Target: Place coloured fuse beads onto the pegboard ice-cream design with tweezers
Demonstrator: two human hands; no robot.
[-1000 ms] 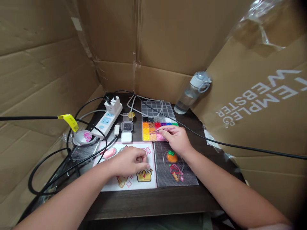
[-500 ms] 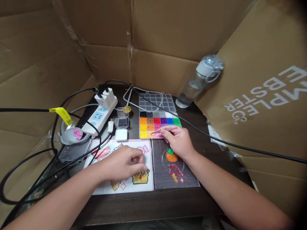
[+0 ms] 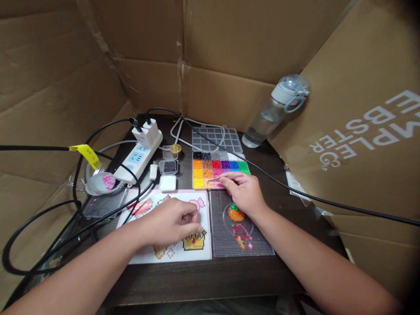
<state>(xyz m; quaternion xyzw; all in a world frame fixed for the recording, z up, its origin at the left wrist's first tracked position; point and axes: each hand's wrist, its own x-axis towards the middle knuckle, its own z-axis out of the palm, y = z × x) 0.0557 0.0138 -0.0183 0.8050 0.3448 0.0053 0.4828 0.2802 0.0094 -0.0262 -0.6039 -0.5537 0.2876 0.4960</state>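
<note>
My right hand pinches pink tweezers, whose tips reach into the front compartments of a sorting box full of coloured beads. Below that hand lies a clear pegboard. It bears an orange bead fruit with a green top and a bead ice cream cone in pink, red and tan. My left hand rests with curled fingers over a printed pattern sheet, nothing visible in its grip. A pixel crown shows on the sheet beside the thumb.
Left of the bead box stand small clear boxes of black beads and white beads. A power strip, looping black cables and a dish of pink beads fill the left. A water bottle leans against cardboard walls.
The whole view has shifted slightly. Both hands keep nearly the same pose, and the tweezer tips stay at the same compartments of the bead box.
</note>
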